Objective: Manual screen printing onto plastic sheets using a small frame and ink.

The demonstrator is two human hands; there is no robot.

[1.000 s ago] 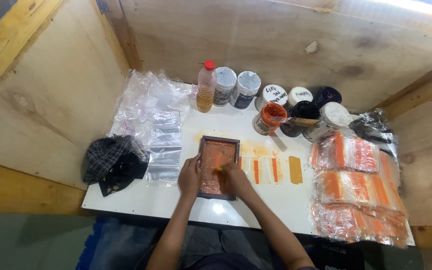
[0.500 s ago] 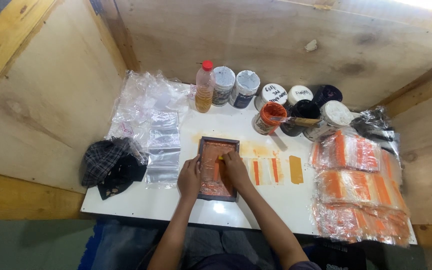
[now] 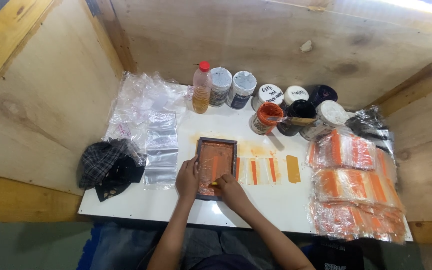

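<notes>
A small dark-framed printing screen [image 3: 217, 159] smeared with orange ink lies flat on the white table [image 3: 176, 200]. My left hand [image 3: 188, 177] presses on the frame's left near edge, fingers spread. At the screen's near end, my right hand [image 3: 230, 191] grips a small yellow scraper [image 3: 214, 184] against the mesh. To the right of the frame lie clear bags with orange stripes [image 3: 262, 171].
An oil bottle [image 3: 201, 88] and several paint tubs, one open with orange ink [image 3: 265, 118], line the back. Blank clear bags [image 3: 158, 145] and a dark checked cloth [image 3: 107, 167] lie on the left. Stacks of printed bags [image 3: 353, 185] fill the right. Plywood walls surround the table.
My right hand has drawn back from the middle of the screen to its near end. The left hand has stayed on the frame.
</notes>
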